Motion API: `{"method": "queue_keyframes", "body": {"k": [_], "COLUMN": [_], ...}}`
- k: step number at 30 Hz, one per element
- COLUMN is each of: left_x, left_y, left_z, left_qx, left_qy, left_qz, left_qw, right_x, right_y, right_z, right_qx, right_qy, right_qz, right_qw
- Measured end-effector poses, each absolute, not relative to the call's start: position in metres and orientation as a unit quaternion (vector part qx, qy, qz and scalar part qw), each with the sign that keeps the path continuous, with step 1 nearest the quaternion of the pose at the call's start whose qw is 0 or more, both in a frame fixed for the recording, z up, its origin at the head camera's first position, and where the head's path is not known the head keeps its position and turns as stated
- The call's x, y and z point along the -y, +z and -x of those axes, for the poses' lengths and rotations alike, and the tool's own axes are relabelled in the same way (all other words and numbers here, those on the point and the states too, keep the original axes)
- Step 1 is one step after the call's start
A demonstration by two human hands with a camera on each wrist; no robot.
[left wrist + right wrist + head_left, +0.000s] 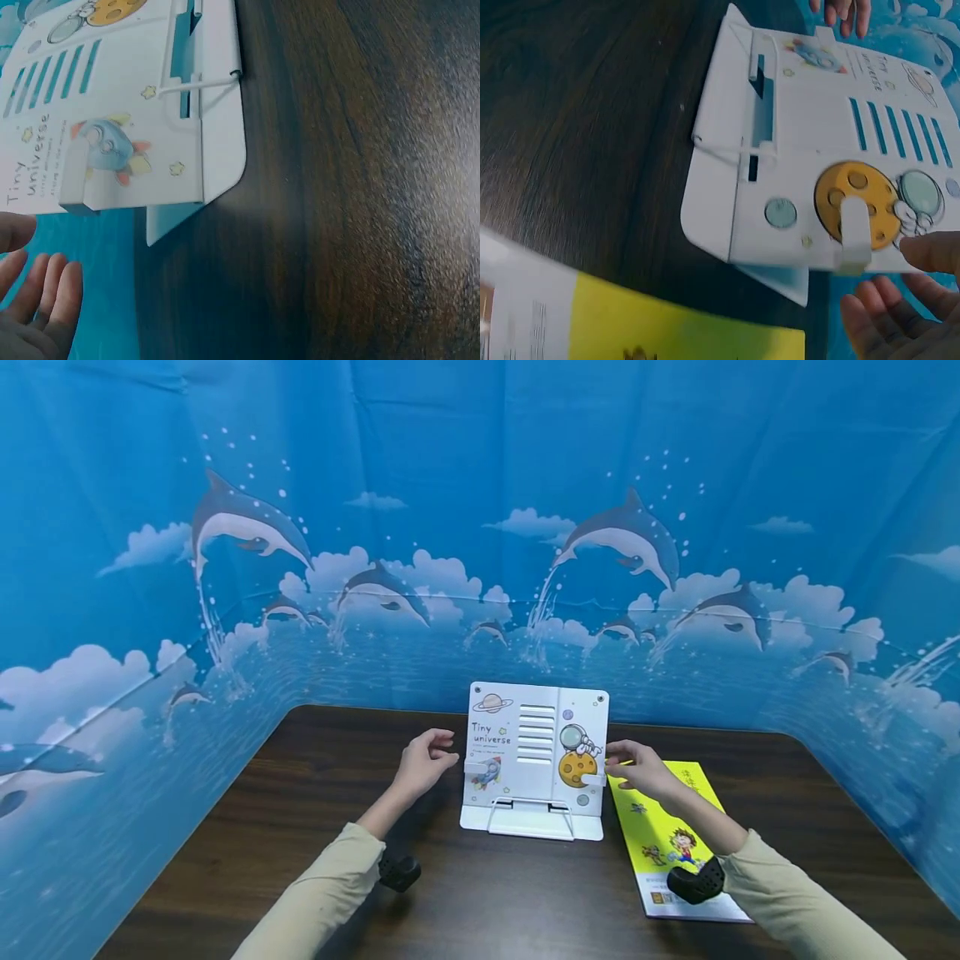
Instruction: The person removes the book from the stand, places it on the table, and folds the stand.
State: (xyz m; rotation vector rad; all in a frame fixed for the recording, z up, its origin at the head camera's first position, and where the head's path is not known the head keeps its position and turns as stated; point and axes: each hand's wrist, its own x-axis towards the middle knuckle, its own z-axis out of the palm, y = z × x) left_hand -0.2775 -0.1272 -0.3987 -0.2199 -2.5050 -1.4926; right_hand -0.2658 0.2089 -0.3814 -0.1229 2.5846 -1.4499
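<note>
A white metal book stand (pixel 536 752), printed with "Tiny universe", a rocket and an astronaut, stands upright on the table with its wire rest folded out at the bottom. Beside its left edge, my left hand (pixel 426 762) hovers with relaxed fingers and a gap to the panel. At the opposite edge is my right hand (pixel 643 770), thumb and fingers apart. In the right wrist view its thumb (pixel 934 251) overlaps the panel's edge, near a white page clip (pixel 855 229); whether it touches cannot be told. Another clip (pixel 75 180) sits near the left fingers.
A yellow book (pixel 652 827) with cartoon figures lies flat on the dark wooden table (pixel 247 827), right of the stand and under my right forearm. Behind the table hangs a blue curtain (pixel 450 468) printed with dolphins.
</note>
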Motion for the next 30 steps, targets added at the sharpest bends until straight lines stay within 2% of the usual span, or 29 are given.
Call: {"method": "queue_keyframes", "body": {"k": [3,7,15,22,30], "left_x": [0.126,0.121,0.114,0.111,0.109], "left_y": [-0.403,-0.405,-0.407,-0.405,-0.4], "left_z": [0.28,0.282,0.286,0.285,0.278], "left_qx": [0.849,0.842,0.843,0.841,0.851], "left_qy": [-0.512,-0.518,-0.52,-0.53,-0.514], "left_qz": [0.093,0.115,0.103,0.084,0.079], "left_qw": [0.09,0.096,0.09,0.072,0.076], "right_x": [-0.204,-0.201,-0.195,-0.19,-0.188], "right_y": [-0.385,-0.391,-0.402,-0.405,-0.409], "right_z": [0.269,0.273,0.277,0.277,0.28], "right_qx": [-0.866,-0.866,-0.866,-0.864,-0.861], "right_qy": [-0.496,-0.498,-0.5,-0.503,-0.508], "right_qz": [0.035,0.02,0.009,0.001,-0.015], "right_qw": [0.064,0.034,-0.01,-0.029,-0.031]}}
